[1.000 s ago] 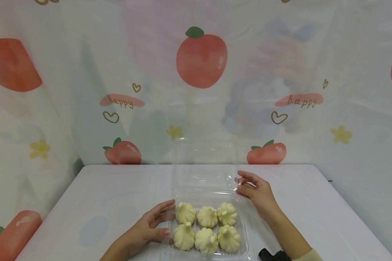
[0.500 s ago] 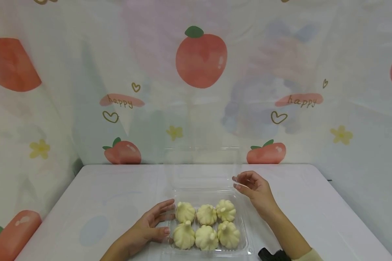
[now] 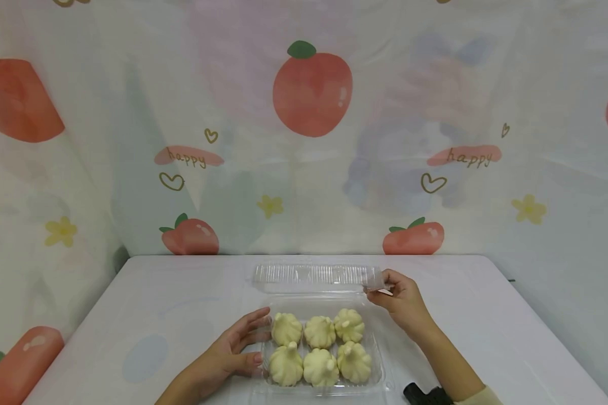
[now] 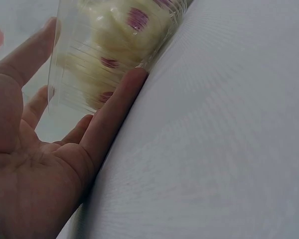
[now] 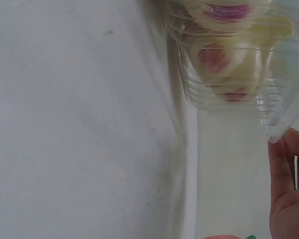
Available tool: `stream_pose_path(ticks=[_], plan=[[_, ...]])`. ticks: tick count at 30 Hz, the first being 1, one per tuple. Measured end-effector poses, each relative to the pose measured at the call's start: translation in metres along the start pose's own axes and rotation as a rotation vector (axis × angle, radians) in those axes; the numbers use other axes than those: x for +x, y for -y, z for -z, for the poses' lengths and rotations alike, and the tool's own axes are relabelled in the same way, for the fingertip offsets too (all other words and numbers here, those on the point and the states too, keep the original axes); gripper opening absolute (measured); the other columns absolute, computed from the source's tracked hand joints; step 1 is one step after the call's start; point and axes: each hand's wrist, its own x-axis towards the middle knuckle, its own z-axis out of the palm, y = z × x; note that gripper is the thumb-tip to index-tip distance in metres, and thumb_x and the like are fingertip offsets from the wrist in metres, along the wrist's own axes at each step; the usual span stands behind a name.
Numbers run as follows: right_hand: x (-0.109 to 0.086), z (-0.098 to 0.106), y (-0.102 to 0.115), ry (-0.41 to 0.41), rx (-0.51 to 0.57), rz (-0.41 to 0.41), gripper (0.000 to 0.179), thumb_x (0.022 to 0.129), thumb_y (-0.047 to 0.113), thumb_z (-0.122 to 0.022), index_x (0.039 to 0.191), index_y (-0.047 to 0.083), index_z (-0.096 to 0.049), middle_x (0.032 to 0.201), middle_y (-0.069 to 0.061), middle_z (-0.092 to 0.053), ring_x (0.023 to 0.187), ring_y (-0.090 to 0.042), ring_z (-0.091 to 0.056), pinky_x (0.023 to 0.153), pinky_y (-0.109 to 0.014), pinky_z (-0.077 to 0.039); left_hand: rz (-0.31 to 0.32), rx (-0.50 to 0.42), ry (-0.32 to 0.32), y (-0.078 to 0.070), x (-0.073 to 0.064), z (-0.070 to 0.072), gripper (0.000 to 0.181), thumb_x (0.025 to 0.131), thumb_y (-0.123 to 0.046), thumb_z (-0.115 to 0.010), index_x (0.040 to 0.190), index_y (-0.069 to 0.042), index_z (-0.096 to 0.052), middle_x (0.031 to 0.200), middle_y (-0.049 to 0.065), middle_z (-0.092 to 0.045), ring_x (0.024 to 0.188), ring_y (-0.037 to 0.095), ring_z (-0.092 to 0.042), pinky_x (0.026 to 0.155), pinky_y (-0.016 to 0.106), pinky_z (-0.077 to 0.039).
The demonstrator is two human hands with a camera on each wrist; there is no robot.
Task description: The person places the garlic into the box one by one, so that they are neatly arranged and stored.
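A clear plastic clamshell box point(image 3: 377, 337) holds pale yellow garlic bulbs point(image 3: 321, 367) in two rows of three. Through its wall, the left wrist view shows purple patches point(image 4: 138, 20) low on the bulbs. The box's hinged clear lid point(image 3: 316, 274) is raised along the far side, its ridged wall facing me. My right hand point(image 3: 397, 298) pinches the lid's right corner between thumb and fingers. My left hand point(image 3: 235, 346), fingers fairly straight and spread, rests against the box's left side. The left thumb point(image 4: 120, 97) lies low along the wall.
A white-covered table point(image 3: 182, 304) lies under the box. Behind it hangs a printed curtain point(image 3: 314, 169), another stretch running along the left. A black object point(image 3: 425, 394), partly cut off, sits by my right forearm at the bottom edge.
The lid has swung down from standing nearly upright, so its ridged wall now shows. My right hand has closed on its corner. The left hand has stayed almost still.
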Motion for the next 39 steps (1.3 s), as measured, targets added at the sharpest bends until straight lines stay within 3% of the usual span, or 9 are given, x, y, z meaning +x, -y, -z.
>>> stream_pose_path(ticks=[4, 7, 12, 16, 24, 31, 33, 36, 39], plan=[[-0.001, 0.003, 0.001, 0.020, -0.052, 0.006, 0.012, 0.082, -0.010, -0.071, 0.079, -0.005, -0.060, 0.087, -0.003, -0.065, 0.086, -0.008, -0.063, 0.073, -0.023, -0.056, -0.007, -0.013, -0.009, 0.001, -0.001, 0.001, 0.086, 0.096, -0.012, -0.066, 0.160, -0.029, -0.012, 0.161, 0.017, -0.023, 0.140, 0.027, -0.038, 0.089, 0.049, -0.055], [-0.003, 0.005, 0.001, 0.051, -0.092, 0.029, 0.018, 0.081, -0.014, -0.067, 0.073, 0.000, -0.060, 0.085, -0.006, -0.064, 0.088, -0.012, -0.063, 0.074, -0.024, -0.056, -0.011, -0.035, -0.011, 0.003, 0.000, 0.001, 0.080, 0.101, -0.019, -0.059, 0.159, -0.039, -0.007, 0.160, 0.022, -0.022, 0.142, 0.031, -0.037, 0.088, 0.053, -0.054], [-0.005, 0.010, 0.000, 0.121, -0.179, 0.055, 0.024, 0.079, -0.020, -0.056, 0.070, 0.002, -0.059, 0.086, -0.011, -0.065, 0.089, -0.014, -0.062, 0.072, -0.026, -0.055, 0.013, -0.086, -0.021, 0.003, 0.003, 0.001, 0.055, 0.109, -0.041, -0.033, 0.157, -0.047, -0.008, 0.164, 0.021, -0.002, 0.148, 0.045, -0.016, 0.086, 0.059, -0.053], [-0.005, 0.015, 0.001, 0.177, -0.217, 0.059, 0.024, 0.083, -0.017, -0.058, 0.071, 0.004, -0.063, 0.091, -0.012, -0.067, 0.093, -0.014, -0.063, 0.073, -0.028, -0.055, 0.019, -0.120, -0.007, 0.001, 0.003, 0.001, 0.055, 0.107, -0.051, -0.025, 0.158, -0.043, -0.005, 0.164, 0.021, 0.007, 0.148, 0.049, -0.006, 0.088, 0.061, -0.051], [-0.003, 0.022, 0.001, 0.272, -0.248, 0.090, 0.026, 0.084, -0.016, -0.059, 0.070, 0.004, -0.068, 0.095, -0.016, -0.066, 0.092, -0.014, -0.064, 0.072, -0.029, -0.057, 0.030, -0.095, -0.027, 0.001, 0.004, 0.003, 0.061, 0.108, -0.046, -0.032, 0.160, -0.035, -0.002, 0.163, 0.020, -0.009, 0.142, 0.038, -0.030, 0.087, 0.058, -0.053], [-0.005, 0.022, 0.002, 0.288, -0.344, 0.100, 0.040, 0.081, -0.018, -0.055, 0.068, 0.017, -0.068, 0.095, -0.008, -0.067, 0.086, -0.010, -0.062, 0.070, -0.027, -0.053, 0.065, -0.070, -0.061, 0.002, 0.002, 0.002, 0.073, 0.104, -0.030, -0.050, 0.160, -0.035, -0.003, 0.163, 0.022, -0.005, 0.144, 0.042, -0.017, 0.080, 0.046, -0.052], [-0.005, 0.022, 0.003, 0.285, -0.362, 0.095, 0.041, 0.082, -0.017, -0.056, 0.069, 0.019, -0.068, 0.095, -0.006, -0.067, 0.088, -0.009, -0.062, 0.072, -0.027, -0.054, 0.065, -0.073, -0.057, 0.003, 0.002, 0.003, 0.075, 0.104, -0.027, -0.051, 0.160, -0.035, -0.003, 0.163, 0.021, -0.006, 0.144, 0.043, -0.018, 0.082, 0.047, -0.053], [-0.004, 0.023, 0.009, 0.265, -0.354, 0.071, 0.030, 0.087, -0.013, -0.059, 0.077, 0.014, -0.070, 0.096, -0.005, -0.069, 0.092, -0.012, -0.065, 0.078, -0.028, -0.055, 0.062, -0.069, -0.058, 0.003, 0.001, 0.003, 0.076, 0.103, -0.025, -0.053, 0.160, -0.035, -0.004, 0.163, 0.021, -0.006, 0.144, 0.041, -0.019, 0.083, 0.048, -0.053], [-0.004, 0.026, 0.019, 0.207, -0.305, 0.027, 0.012, 0.092, -0.004, -0.062, 0.095, 0.005, -0.070, 0.102, -0.009, -0.069, 0.098, -0.016, -0.067, 0.082, -0.028, -0.056, 0.059, -0.056, -0.056, 0.003, 0.003, 0.003, 0.075, 0.103, -0.024, -0.054, 0.160, -0.035, -0.006, 0.163, 0.021, -0.004, 0.146, 0.042, -0.012, 0.083, 0.048, -0.053]])
